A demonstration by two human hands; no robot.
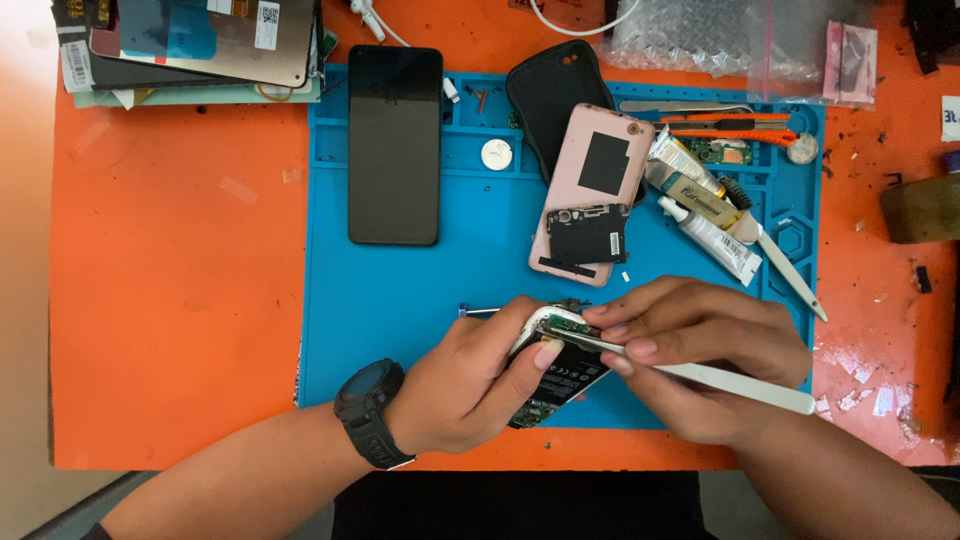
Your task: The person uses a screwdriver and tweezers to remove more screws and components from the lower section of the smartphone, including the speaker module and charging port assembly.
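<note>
The left hand (470, 385) clasps an opened phone (553, 365) from its near side over the blue repair mat (400, 290), while the right hand (700, 355) pinches a white plastic pry tool (720, 377) whose tip rests on the phone's upper edge, just beyond the left thumb.

Work mat (400, 290) sits mid-table (170, 300). Opened phone (555, 365) at mat's near edge, left hand (470, 385) under and left of it, right hand (700, 355) right of it, pry tool (720, 377) lying across phone's top. Behind: intact phone (394, 145) left, back cover (590, 195) centre overlapping soft case (550, 100), glue tubes (705, 205) right. Screen stack (200, 45) off mat, far left corner.
</note>
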